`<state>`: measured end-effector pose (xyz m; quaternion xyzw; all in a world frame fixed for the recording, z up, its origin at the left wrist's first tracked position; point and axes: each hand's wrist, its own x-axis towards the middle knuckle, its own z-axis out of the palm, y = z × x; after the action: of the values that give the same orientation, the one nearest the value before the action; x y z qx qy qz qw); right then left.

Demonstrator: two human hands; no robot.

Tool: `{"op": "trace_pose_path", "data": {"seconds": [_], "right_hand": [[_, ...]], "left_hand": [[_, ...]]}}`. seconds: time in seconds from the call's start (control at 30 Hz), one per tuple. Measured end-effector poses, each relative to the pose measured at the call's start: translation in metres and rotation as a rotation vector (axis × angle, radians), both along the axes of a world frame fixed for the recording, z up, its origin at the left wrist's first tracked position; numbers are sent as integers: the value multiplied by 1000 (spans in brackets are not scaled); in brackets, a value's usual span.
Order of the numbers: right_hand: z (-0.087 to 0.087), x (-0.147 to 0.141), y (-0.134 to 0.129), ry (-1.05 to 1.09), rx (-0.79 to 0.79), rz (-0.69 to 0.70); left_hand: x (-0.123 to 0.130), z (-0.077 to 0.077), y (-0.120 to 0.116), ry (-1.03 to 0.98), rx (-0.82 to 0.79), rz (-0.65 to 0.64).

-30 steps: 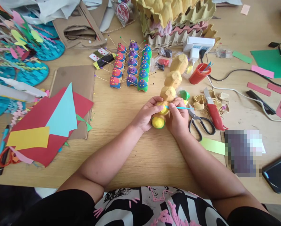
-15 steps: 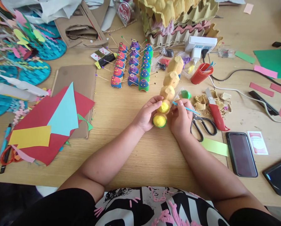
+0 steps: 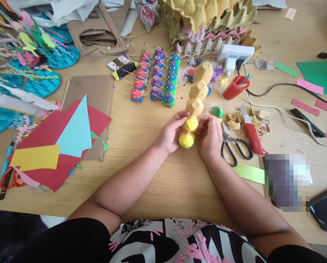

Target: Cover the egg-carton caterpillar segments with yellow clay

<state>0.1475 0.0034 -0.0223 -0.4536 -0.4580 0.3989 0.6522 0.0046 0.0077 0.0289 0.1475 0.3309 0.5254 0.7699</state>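
A strip of tan egg-carton cups (image 3: 195,106) stretches away from me, its two nearest cups covered in yellow clay (image 3: 186,140), with a green rim on the closest one. My left hand (image 3: 172,132) grips the strip's left side, thumb on top near the second yellow cup. Close against the right side, my right hand (image 3: 210,138) is closed around a thin blue stick (image 3: 220,138). Only a short bit of the stick shows; the fingers hide the rest. Beyond stand rows of finished caterpillars (image 3: 156,82) in red, purple and green, with pin-like antennae.
Right of my hand lie black-handled scissors (image 3: 229,144), a red-handled knife (image 3: 251,135), carton scraps (image 3: 234,120) and a red cup (image 3: 236,87) of sticks. A power strip (image 3: 235,53) and egg trays (image 3: 207,22) stand behind. Coloured paper (image 3: 70,135) covers cardboard at left.
The blue stick has turned in my right hand, from lying across the fingers to being mostly hidden. My left hand keeps its hold on the strip. The view has shifted slightly.
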Motion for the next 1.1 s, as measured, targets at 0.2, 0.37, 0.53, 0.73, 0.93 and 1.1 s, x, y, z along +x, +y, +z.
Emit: {"op": "trace_pose_path", "data": {"seconds": [0.2, 0.37, 0.53, 0.73, 0.93, 1.1], "right_hand": [[5, -2, -2, -37, -24, -61], [14, 0, -8, -151, 4, -18], [16, -1, -11, -107, -41, 97], [9, -2, -8, -60, -37, 114], [6, 0, -7, -57, -71, 131], [12, 1, -9, -88, -131, 101]], "left_hand": [[-1, -1, 1, -14, -13, 3], [-2, -1, 1, -10, -6, -12], [-1, -1, 0, 17, 20, -27], [0, -3, 0, 87, 41, -20], [0, -8, 0, 54, 79, -28], [0, -13, 1, 18, 106, -41]]}}
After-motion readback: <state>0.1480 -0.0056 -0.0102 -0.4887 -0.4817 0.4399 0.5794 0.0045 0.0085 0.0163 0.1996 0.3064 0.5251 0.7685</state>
